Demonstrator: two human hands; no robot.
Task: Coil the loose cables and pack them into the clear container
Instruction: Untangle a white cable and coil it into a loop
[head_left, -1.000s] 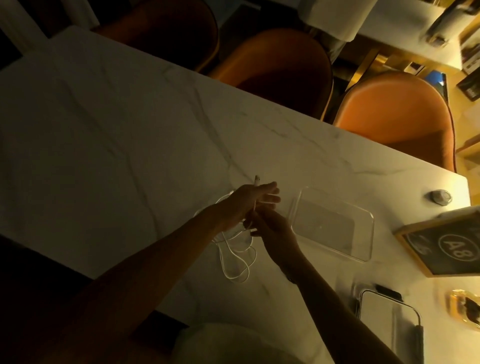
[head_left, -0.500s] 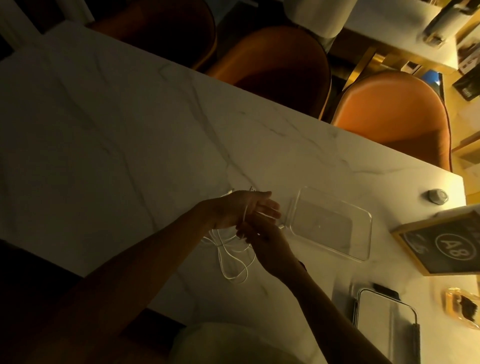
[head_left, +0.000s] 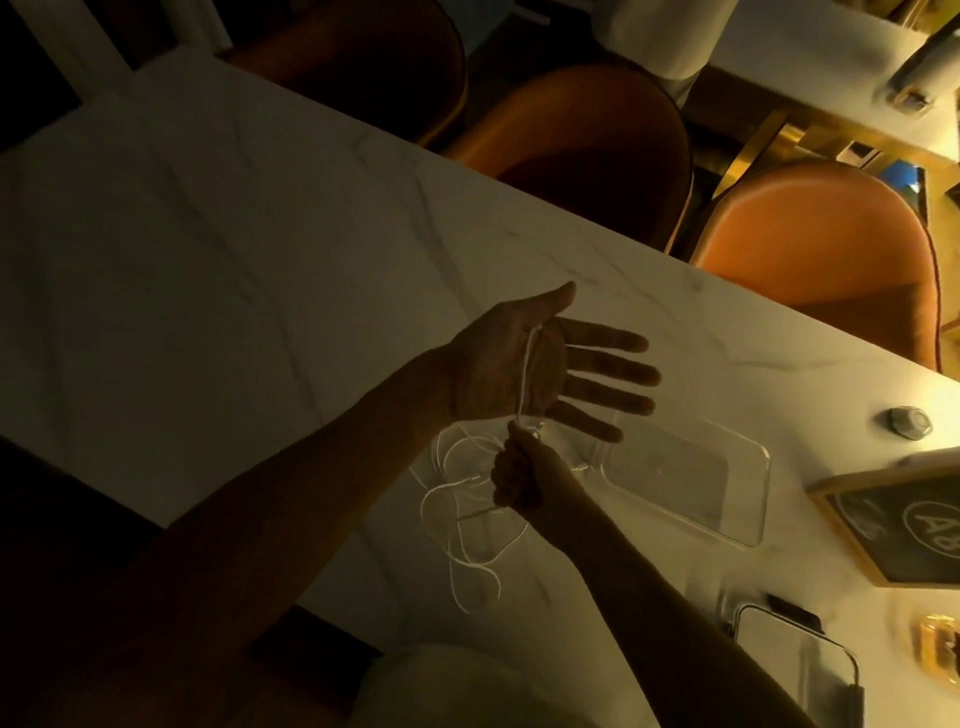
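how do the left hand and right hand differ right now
The left hand is spread flat, palm up, fingers straight; the right hand is curled into a grip. The white cable only lies across the left hand's palm, while the right hand pinches it. The left hand sits farther from the person, the right hand nearer, beside the clear container. Both touch the same cable above the marble table.

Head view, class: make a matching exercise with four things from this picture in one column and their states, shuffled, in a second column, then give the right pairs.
Things:
1. left hand
2. right hand
3. white cable
4. clear container

States:
A. lies on the table, nothing packed in it
B. fingers spread straight, cable across the palm
C. mostly loose loops on the table
D. closed round the cable below the other hand

Pairs: 1-B, 2-D, 3-C, 4-A
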